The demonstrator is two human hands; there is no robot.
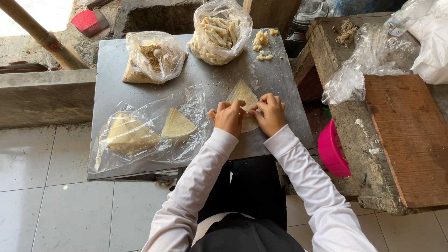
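Where the two white, smooth-sleeved forearms converge above the dark lap, the left hand (229, 116) and right hand (269, 113) rest side by side, knuckles up and fingers curled, on the near edge of a pale triangular wrapper sheet (243, 94); both are pinched down onto it, thumbs almost touching, and what lies under the fingers is hidden. The sheet is thin, matte and cream-coloured, its apex pointing away from the person, and it lies flat on the grey metal table (205, 77) near the right-hand edge. To the left, a crumpled clear plastic sheet (140, 135) covers two wedge-shaped stacks of similar wrappers (177, 125) (their edges blur through the film). Farther back stand a clear bag of brown crumbs (151, 58) and a clear bag of pale rolled sticks (218, 32), with a few loose crumbly pieces (262, 44) beside it. At the right, a weathered wooden bench (373, 121) carries a reddish board (410, 135) and more crinkled plastic; a pink tub (332, 149) is partly hidden beneath it.
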